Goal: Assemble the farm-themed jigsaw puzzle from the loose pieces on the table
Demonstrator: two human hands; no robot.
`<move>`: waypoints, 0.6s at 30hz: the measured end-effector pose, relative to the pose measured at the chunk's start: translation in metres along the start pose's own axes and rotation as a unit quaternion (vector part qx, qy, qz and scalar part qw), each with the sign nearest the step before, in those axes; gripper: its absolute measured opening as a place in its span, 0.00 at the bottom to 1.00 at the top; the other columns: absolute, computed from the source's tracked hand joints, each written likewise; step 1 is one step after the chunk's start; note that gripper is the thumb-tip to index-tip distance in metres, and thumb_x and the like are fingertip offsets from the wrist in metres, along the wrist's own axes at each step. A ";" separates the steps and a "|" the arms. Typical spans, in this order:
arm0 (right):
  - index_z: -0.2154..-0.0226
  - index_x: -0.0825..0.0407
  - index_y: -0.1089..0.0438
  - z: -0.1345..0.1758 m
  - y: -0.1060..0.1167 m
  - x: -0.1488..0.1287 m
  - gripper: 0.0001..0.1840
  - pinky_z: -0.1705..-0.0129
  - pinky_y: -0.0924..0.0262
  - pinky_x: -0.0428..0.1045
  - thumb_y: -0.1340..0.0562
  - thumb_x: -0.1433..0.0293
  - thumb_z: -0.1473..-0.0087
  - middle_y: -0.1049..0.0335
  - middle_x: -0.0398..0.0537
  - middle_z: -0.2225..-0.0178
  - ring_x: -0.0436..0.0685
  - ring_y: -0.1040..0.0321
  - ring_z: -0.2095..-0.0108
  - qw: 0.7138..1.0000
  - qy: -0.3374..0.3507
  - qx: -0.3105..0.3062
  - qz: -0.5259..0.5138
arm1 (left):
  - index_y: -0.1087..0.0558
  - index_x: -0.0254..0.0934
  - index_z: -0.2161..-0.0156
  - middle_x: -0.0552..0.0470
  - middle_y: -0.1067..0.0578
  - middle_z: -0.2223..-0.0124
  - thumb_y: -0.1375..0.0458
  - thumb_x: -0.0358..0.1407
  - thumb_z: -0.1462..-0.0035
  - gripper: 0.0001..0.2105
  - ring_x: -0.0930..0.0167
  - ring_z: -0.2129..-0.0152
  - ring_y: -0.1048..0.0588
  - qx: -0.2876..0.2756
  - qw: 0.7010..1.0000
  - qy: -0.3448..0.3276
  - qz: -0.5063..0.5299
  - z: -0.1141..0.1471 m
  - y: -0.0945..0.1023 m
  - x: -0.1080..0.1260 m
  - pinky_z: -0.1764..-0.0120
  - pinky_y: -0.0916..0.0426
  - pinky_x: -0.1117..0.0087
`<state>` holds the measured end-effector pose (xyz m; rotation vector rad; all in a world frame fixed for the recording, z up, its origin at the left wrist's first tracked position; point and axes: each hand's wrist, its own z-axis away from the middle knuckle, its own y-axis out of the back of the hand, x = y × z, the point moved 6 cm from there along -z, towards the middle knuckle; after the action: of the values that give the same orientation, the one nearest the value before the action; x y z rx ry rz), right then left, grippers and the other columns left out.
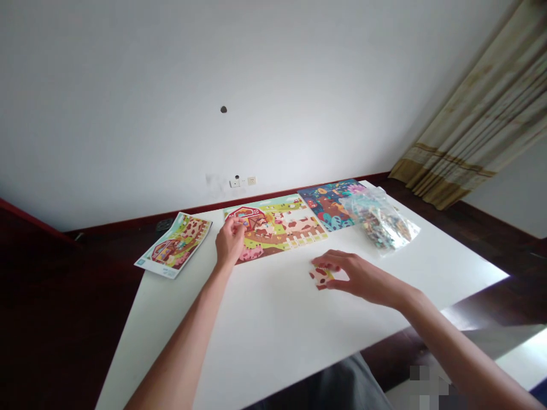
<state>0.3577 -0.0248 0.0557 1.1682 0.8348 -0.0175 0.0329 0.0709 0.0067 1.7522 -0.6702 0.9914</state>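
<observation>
My left hand (231,242) is over the left end of a farm jigsaw puzzle (277,234), by the red barn. Its fingers are pinched together, and whatever is between them is hidden. Assembled parts of the puzzle show a barn, cows, a pink pig and a white fence, with a pale gap near the spotted cow. Closer to me, my right hand (348,273) curls its thumb and fingers around the edges of brown-spotted puzzle pieces (318,277) just in front of the puzzle. My fingers partly cover these pieces.
A printed picture sheet (175,246) of the farm scene lies at the table's left edge, with a dark object (164,226) behind it. A dark blue forest puzzle (329,205) adjoins on the right. A clear plastic bag (382,225) of pieces overlaps it on the white table (265,324).
</observation>
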 end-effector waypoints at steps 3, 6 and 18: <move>0.37 0.43 0.31 0.004 -0.001 0.002 0.31 0.44 0.34 0.57 0.34 0.52 0.39 0.27 0.55 0.46 0.64 0.28 0.47 1.000 -0.024 0.006 0.000 | 0.22 0.44 0.57 0.54 0.18 0.64 0.43 0.39 0.42 0.10 0.67 0.70 0.22 0.001 1.000 0.008 0.000 0.000 0.001 0.002 0.68 0.36 0.71; 0.40 0.43 0.29 0.000 0.000 -0.013 0.29 0.46 0.33 0.57 0.32 0.53 0.41 0.26 0.55 0.48 0.64 0.28 0.49 1.000 0.002 0.004 0.004 | 0.23 0.44 0.59 0.53 0.18 0.63 0.43 0.40 0.42 0.09 0.67 0.70 0.22 -0.003 1.000 0.004 0.004 0.001 0.001 0.004 0.68 0.36 0.71; 0.47 0.55 0.23 -0.146 0.072 0.065 0.22 0.65 0.28 0.49 0.32 0.65 0.43 0.18 0.54 0.64 0.60 0.21 0.64 0.969 0.008 0.217 -0.119 | 0.23 0.44 0.57 0.54 0.17 0.61 0.44 0.36 0.40 0.09 0.67 0.67 0.21 -0.010 1.000 0.003 -0.016 0.004 0.002 0.009 0.65 0.37 0.71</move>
<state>0.3510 0.1507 0.0562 1.4700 1.0132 -0.4067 0.0368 0.0668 0.0147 1.7365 -0.6444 0.9651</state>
